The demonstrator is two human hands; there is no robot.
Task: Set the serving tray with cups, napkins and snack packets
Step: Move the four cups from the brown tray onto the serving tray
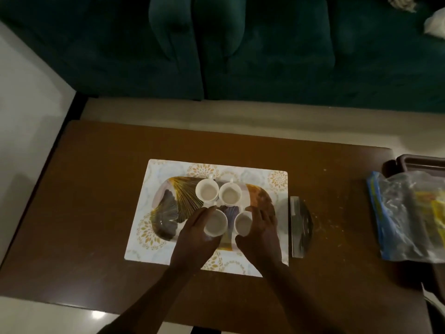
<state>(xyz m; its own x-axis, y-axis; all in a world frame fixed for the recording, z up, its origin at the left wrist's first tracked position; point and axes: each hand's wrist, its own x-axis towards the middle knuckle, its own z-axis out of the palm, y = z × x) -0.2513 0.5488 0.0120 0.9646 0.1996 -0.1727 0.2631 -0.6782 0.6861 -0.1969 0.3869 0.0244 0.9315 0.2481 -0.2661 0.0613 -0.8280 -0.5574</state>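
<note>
A patterned serving tray [168,208] lies on a pale placemat [154,172] in the middle of the brown table. Two white cups stand side by side at the tray's far edge: one on the left [206,191] and one on the right [230,194]. My left hand [196,233] is wrapped around a third white cup [216,222] on the tray's near half. My right hand [258,231] grips another white cup [242,224] just to its right. Both near cups sit upright and close together.
A napkin holder [299,227] stands just right of the placemat. At the table's right edge a clear plastic bag [404,213] with yellow packets lies over a dark brown tray [414,162]. A dark green sofa [240,49] runs behind the table.
</note>
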